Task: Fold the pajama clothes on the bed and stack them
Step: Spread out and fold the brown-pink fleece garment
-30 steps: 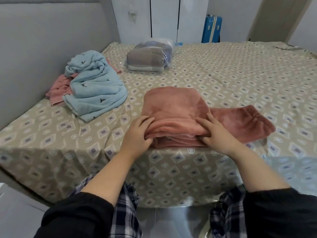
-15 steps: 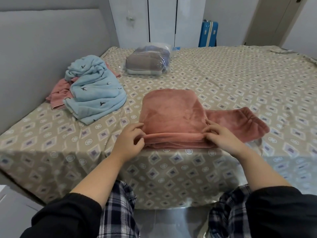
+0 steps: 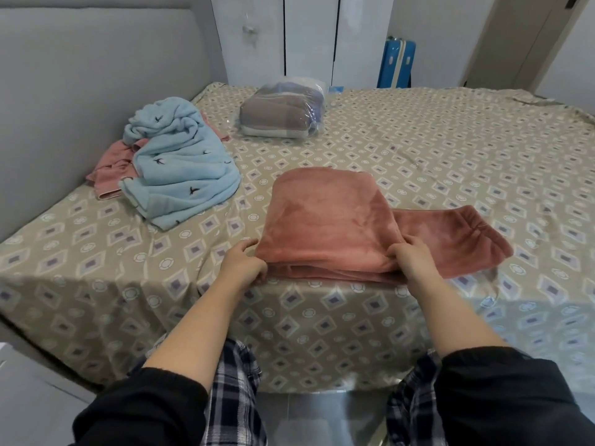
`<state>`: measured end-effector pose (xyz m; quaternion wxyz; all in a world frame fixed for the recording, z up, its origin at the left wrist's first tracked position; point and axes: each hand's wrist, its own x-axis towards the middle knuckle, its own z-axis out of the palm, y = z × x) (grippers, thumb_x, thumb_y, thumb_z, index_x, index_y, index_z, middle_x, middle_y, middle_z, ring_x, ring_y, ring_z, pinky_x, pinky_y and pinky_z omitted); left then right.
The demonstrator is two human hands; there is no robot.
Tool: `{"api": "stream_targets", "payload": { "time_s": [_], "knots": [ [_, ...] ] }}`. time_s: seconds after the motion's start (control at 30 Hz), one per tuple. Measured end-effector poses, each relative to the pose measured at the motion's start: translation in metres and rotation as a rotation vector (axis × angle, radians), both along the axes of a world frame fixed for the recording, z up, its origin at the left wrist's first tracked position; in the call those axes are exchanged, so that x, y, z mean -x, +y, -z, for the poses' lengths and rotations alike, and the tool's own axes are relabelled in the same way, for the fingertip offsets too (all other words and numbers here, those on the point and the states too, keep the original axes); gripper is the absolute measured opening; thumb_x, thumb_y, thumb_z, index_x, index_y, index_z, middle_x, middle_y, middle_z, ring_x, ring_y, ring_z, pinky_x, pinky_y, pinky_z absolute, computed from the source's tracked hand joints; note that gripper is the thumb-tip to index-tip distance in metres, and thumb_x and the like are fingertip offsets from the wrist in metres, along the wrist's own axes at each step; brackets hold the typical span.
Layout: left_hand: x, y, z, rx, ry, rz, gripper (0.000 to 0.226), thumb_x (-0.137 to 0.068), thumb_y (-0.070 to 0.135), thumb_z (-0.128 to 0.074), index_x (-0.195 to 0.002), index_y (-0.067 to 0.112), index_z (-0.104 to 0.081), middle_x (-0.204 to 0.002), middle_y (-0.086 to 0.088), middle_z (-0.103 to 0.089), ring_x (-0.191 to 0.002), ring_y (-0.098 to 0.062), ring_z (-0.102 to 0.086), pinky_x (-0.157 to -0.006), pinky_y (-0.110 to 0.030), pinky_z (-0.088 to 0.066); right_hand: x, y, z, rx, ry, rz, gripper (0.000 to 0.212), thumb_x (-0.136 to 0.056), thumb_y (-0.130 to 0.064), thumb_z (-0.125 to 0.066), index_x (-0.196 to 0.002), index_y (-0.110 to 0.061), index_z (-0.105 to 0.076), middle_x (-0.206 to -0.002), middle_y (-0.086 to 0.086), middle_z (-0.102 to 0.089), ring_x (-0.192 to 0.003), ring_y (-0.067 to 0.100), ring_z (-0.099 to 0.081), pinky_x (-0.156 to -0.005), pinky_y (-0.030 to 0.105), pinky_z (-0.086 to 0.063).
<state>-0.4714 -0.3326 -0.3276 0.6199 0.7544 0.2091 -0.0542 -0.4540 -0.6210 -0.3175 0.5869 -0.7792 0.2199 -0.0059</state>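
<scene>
Now both hands, L [image 3: 243, 263] & R [image 3: 410, 260], pinch folded pink pajama [image 3: 328, 220] on bed [image 3: 450, 156].

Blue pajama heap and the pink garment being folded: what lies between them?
Head view: only bare patterned bedsheet between blue pajama heap and pink garment.

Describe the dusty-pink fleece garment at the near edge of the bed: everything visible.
The dusty-pink fleece garment is plush and folded in layers: a squarish top panel over a longer part sticking out rightward, ending in a gathered hem. It lies flat on the patterned beige bedsheet at the near edge. The left hand and right hand pinch its near fold.
</scene>
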Motion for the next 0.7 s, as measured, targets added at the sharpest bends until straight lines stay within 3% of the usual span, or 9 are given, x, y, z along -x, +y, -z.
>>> {"api": "stream_targets", "payload": {
  "time_s": [0.07,0.17,0.23,0.33,0.4,0.47,0.57,0.63,0.7],
  "knots": [
    [0.000,-0.002,-0.001,-0.124,-0.054,0.074,0.060,-0.074,-0.008,-0.050,-0.127,0.019,-0.057,-0.070,-0.004,-0.067,-0.053,-0.015,-0.060,-0.041,-0.022,-0.045,0.001,0.004,-0.005,0.069,-0.024,-0.040,0.057,-0.080,-0.006,-0.048,-0.137,-0.010,-0.043,-0.104,0.000,-0.059,-0.088,0.015,-0.055,-0.065,0.027,-0.040],
    [0.000,-0.003,-0.004,-0.150,-0.124,0.017,0.051,-0.083,-0.005,-0.044,-0.125,0.019,-0.061,-0.093,-0.002,-0.067,-0.078,-0.015,-0.062,-0.060,-0.024,-0.049,-0.002,0.008,-0.012,0.173,-0.083,-0.082,0.068,-0.081,-0.008,-0.041,-0.148,-0.014,-0.027,-0.134,0.007,-0.049,-0.116,0.026,-0.049,-0.090,0.033,-0.040],
    [-0.001,-0.005,-0.009,-0.219,-0.273,-0.109,0.055,-0.080,-0.012,-0.039,-0.120,0.018,-0.061,-0.112,-0.003,-0.063,-0.098,-0.015,-0.057,-0.077,-0.025,-0.046,-0.005,0.012,-0.015,0.399,-0.183,-0.089,0.067,-0.084,-0.013,-0.042,-0.148,-0.013,-0.027,-0.144,0.014,-0.041,-0.129,0.032,-0.040,-0.106,0.041,-0.035],
    [-0.018,-0.024,-0.035,-0.394,-0.542,-0.108,0.063,-0.075,-0.012,-0.037,-0.126,0.019,-0.060,-0.132,-0.002,-0.054,-0.125,-0.017,-0.044,-0.107,-0.034,-0.036,-0.011,0.019,-0.014,0.578,-0.109,-0.267,0.067,-0.090,-0.026,-0.043,-0.152,-0.019,-0.019,-0.149,0.015,-0.035,-0.131,0.035,-0.041,-0.107,0.041,-0.033],
    [-0.038,-0.045,-0.057,-0.516,-0.606,0.063,0.057,-0.082,-0.004,-0.039,-0.130,0.018,-0.058,-0.136,-0.003,-0.052,-0.131,-0.020,-0.039,-0.112,-0.034,-0.030,-0.014,0.022,-0.014,0.506,-0.071,-0.322,0.072,-0.088,-0.028,-0.048,-0.152,-0.023,-0.016,-0.148,0.011,-0.038,-0.128,0.031,-0.046,-0.104,0.038,-0.036],
    [-0.060,-0.063,-0.069,-0.675,-0.604,0.229,0.049,-0.090,0.007,-0.041,-0.136,0.016,-0.053,-0.143,-0.004,-0.048,-0.136,-0.023,-0.035,-0.115,-0.035,-0.024,-0.019,0.023,-0.015,0.225,-0.111,-0.210,0.074,-0.085,-0.026,-0.054,-0.151,-0.021,-0.020,-0.141,0.008,-0.047,-0.122,0.026,-0.050,-0.102,0.035,-0.039],
    [-0.081,-0.075,-0.059,-0.988,-0.420,0.489,0.050,-0.100,0.034,-0.033,-0.149,0.024,-0.032,-0.159,-0.003,-0.023,-0.146,-0.026,-0.015,-0.119,-0.045,-0.012,-0.033,0.017,-0.018,-0.112,0.036,-0.059,0.068,-0.085,-0.040,-0.060,-0.143,-0.013,-0.037,-0.129,0.011,-0.057,-0.110,0.029,-0.058,-0.091,0.039,-0.050],
    [-0.085,-0.075,-0.044,-1.110,-0.262,0.633,0.057,-0.100,0.051,-0.024,-0.153,0.032,-0.017,-0.162,0.002,-0.004,-0.149,-0.025,0.001,-0.119,-0.050,-0.003,-0.040,0.012,-0.023,-0.152,0.141,-0.115,0.062,-0.082,-0.046,-0.065,-0.129,-0.007,-0.053,-0.113,0.014,-0.067,-0.097,0.030,-0.065,-0.080,0.038,-0.055],
    [-0.087,-0.068,-0.035,-1.119,-0.253,0.620,0.060,-0.098,0.057,-0.023,-0.153,0.035,-0.014,-0.162,0.005,0.000,-0.149,-0.022,0.005,-0.117,-0.051,-0.003,-0.043,0.016,-0.026,-0.155,0.125,-0.220,0.055,-0.078,-0.042,-0.071,-0.117,-0.004,-0.061,-0.098,0.014,-0.072,-0.088,0.028,-0.071,-0.081,0.041,-0.058]
  ]
}}
